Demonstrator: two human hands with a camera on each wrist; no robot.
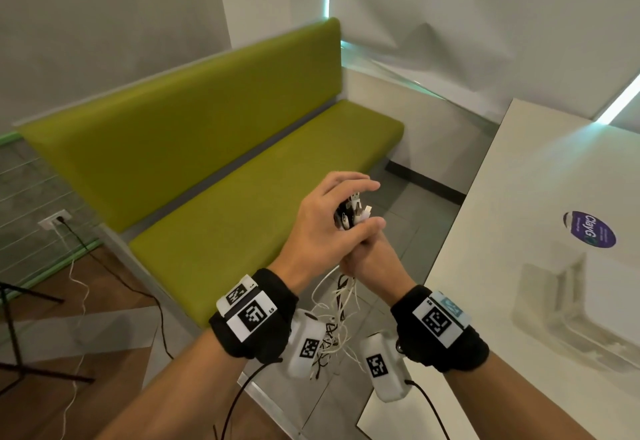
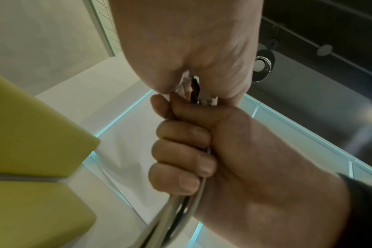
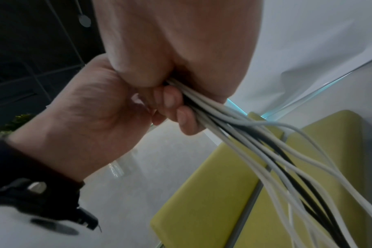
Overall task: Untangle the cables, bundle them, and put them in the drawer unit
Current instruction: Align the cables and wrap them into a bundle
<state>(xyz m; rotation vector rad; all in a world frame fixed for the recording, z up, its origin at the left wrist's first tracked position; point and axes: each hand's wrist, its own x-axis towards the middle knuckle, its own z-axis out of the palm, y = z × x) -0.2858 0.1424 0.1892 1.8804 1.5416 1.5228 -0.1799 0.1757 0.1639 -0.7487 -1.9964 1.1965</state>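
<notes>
Gripped mid-air by both hands, left hand (image 1: pixel 322 228) stacked at 12 o'clock over right hand (image 1: pixel 372 259): white and black cables (image 3: pixel 255 139), plugs up, loose tails dangling toward 6 o'clock.

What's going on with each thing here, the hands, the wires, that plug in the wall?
left hand: curled round the connector ends
right hand: fist gripping the cables just below
cables: white and black, gathered at the top, hanging in loose tangled strands
wall socket: black plug inserted
</notes>
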